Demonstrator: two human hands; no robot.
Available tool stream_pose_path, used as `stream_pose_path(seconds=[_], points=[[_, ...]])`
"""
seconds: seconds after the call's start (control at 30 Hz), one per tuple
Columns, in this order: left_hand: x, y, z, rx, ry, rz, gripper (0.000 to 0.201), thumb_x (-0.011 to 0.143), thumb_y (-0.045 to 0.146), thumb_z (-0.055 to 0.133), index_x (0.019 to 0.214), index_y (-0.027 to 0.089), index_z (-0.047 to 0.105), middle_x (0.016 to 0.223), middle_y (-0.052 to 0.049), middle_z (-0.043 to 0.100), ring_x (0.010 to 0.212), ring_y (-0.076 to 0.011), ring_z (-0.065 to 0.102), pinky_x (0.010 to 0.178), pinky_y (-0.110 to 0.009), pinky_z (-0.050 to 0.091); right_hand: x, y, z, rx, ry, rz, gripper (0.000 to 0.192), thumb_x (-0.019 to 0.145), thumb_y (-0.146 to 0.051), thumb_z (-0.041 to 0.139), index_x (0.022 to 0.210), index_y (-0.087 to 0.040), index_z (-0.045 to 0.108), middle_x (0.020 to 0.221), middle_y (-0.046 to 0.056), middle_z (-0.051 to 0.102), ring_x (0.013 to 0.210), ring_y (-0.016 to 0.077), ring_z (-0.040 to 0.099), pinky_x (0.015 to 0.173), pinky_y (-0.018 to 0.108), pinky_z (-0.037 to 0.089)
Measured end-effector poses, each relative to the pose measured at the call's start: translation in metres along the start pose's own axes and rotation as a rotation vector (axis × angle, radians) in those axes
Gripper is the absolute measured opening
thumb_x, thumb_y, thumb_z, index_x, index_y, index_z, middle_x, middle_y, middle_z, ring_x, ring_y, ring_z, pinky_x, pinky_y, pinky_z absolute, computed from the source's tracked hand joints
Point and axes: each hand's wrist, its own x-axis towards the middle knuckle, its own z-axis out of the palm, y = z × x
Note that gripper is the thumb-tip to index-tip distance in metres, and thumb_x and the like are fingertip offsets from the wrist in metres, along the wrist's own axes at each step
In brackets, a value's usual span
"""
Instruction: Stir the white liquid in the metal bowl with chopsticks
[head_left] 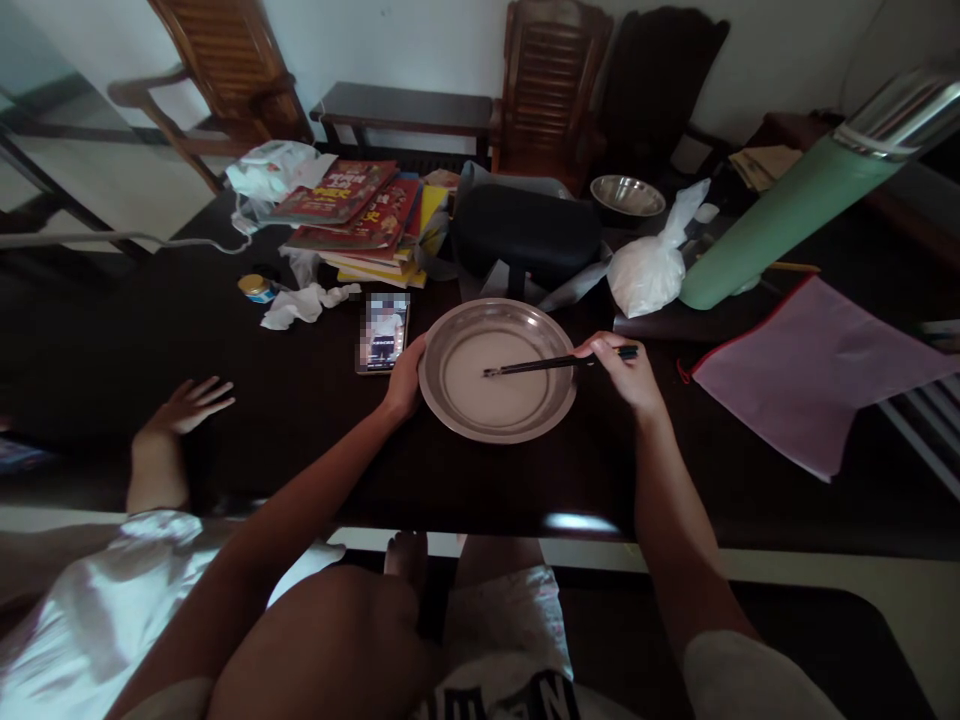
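Note:
A round metal plate (450,345) with pale liquid in it sits on the dark table (300,420) in front of me. My left hand (406,378) grips the plate's left rim. My right hand (628,372) holds a pair of dark chopsticks (536,366) at the plate's right edge; their tips reach into the liquid near the plate's middle. A phone (383,333) with a lit screen lies flat just left of the plate.
Another person's hand (187,405) rests on the table at the left. Behind the plate: a stack of books (360,215), a black case (525,235), a white plastic bag (649,270), a metal bowl (627,195). A green bottle (780,215) and pink pouch (810,370) at the right.

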Motion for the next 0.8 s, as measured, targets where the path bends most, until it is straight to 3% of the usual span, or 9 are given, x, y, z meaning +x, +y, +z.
stream_pose_path(seconds=[0.13, 0.23, 0.33, 0.5, 0.67, 0.8], points=[[0.001, -0.002, 0.0, -0.033, 0.008, -0.02, 0.035, 0.095, 0.045, 0.055, 0.1, 0.02, 0.079, 0.113, -0.008, 0.082, 0.117, -0.0311, 0.071, 0.11, -0.045, 0.054, 0.001, 0.001, -0.003, 0.032, 0.168, 0.008, 0.05, 0.085, -0.075, 0.072, 0.066, -0.03, 0.076, 0.071, 0.002, 0.08, 0.074, 0.0245, 0.076, 0.078, 0.043, 0.061], [0.003, -0.005, -0.001, -0.043, 0.008, -0.034, 0.035, 0.095, 0.045, 0.055, 0.101, 0.021, 0.08, 0.114, -0.008, 0.082, 0.117, -0.0307, 0.071, 0.111, -0.045, 0.054, 0.0, 0.0, -0.002, 0.057, 0.099, 0.017, 0.05, 0.085, -0.075, 0.072, 0.065, -0.03, 0.076, 0.069, 0.002, 0.079, 0.073, 0.025, 0.077, 0.081, 0.045, 0.061], [0.004, -0.007, -0.003, 0.006, 0.008, -0.005, 0.035, 0.095, 0.045, 0.056, 0.104, 0.021, 0.08, 0.114, -0.009, 0.082, 0.122, -0.0314, 0.069, 0.108, -0.045, 0.056, 0.0, -0.002, 0.0, 0.021, -0.01, 0.003, 0.049, 0.086, -0.075, 0.072, 0.071, -0.029, 0.079, 0.079, 0.003, 0.083, 0.084, 0.027, 0.08, 0.087, 0.046, 0.061], [0.003, -0.006, -0.004, 0.033, -0.002, 0.014, 0.034, 0.094, 0.045, 0.056, 0.102, 0.022, 0.08, 0.115, -0.009, 0.081, 0.123, -0.0317, 0.069, 0.106, -0.043, 0.056, 0.001, 0.003, -0.002, 0.042, 0.203, 0.012, 0.047, 0.085, -0.073, 0.074, 0.065, -0.031, 0.076, 0.071, 0.002, 0.081, 0.076, 0.0274, 0.077, 0.089, 0.05, 0.061], [0.004, -0.007, -0.004, 0.009, 0.014, 0.004, 0.035, 0.096, 0.045, 0.057, 0.102, 0.019, 0.079, 0.115, -0.01, 0.081, 0.12, -0.0312, 0.07, 0.11, -0.045, 0.053, 0.0, 0.001, 0.0, 0.03, 0.019, 0.011, 0.049, 0.086, -0.075, 0.073, 0.071, -0.029, 0.079, 0.079, 0.003, 0.083, 0.082, 0.0269, 0.08, 0.088, 0.047, 0.061], [0.007, -0.012, -0.005, -0.006, 0.004, -0.002, 0.036, 0.095, 0.046, 0.057, 0.103, 0.02, 0.08, 0.117, -0.007, 0.081, 0.12, -0.0313, 0.07, 0.111, -0.045, 0.053, 0.0, 0.002, -0.002, 0.017, 0.152, 0.001, 0.048, 0.085, -0.075, 0.073, 0.07, -0.03, 0.079, 0.077, 0.003, 0.083, 0.08, 0.0272, 0.078, 0.089, 0.048, 0.06]])
